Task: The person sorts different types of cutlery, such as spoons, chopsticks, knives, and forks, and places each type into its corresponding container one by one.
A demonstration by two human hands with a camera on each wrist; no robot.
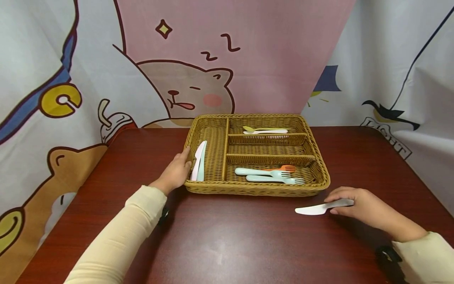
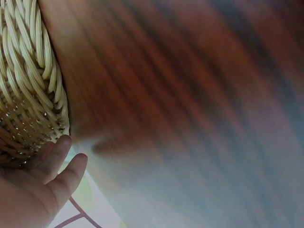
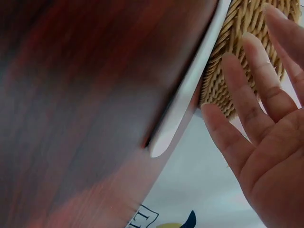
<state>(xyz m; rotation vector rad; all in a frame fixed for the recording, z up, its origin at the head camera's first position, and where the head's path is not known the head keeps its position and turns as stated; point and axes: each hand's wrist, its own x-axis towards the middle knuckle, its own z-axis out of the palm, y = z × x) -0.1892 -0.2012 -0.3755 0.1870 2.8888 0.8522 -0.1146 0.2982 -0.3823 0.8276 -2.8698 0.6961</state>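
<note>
A white plastic knife is on the tabletop, its blade pointing left. My right hand is around its handle, thumb on the near side; in the right wrist view the fingers are straight and spread, apart from the knife. My left hand rests against the left side of a wicker cutlery basket, fingers extended. In the basket's left compartment lie a pink knife and a pale green knife. Light blue forks and an orange fork lie in the front right compartment.
A yellow spoon and a white utensil lie in the back right compartment. Dividers split the basket's right part into three. Dark red tabletop extends around the basket. A printed cloth hangs behind the table.
</note>
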